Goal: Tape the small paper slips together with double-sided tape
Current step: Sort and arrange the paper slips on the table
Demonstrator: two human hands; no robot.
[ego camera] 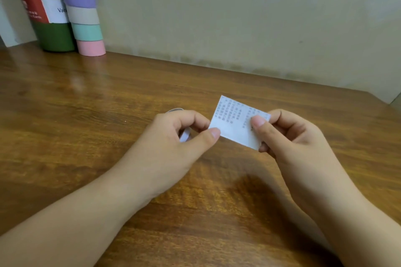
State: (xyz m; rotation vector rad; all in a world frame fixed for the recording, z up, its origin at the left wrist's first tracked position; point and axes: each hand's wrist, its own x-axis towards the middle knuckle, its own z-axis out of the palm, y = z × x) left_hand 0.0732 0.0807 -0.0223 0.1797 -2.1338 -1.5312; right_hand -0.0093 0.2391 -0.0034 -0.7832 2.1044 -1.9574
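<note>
A small white paper slip (235, 123) with printed text is held above the wooden table between both hands. My left hand (173, 143) pinches its lower left corner with thumb and forefinger. My right hand (290, 136) pinches its right edge, thumb on top. A white roll of tape (184, 133) lies on the table behind my left hand, mostly hidden by the fingers. I cannot tell whether the slip is one sheet or two stacked.
A dark green bottle (43, 6) with a red and white label stands at the back left beside a stack of pastel rolls (83, 13). A beige wall runs along the table's (108, 97) far edge.
</note>
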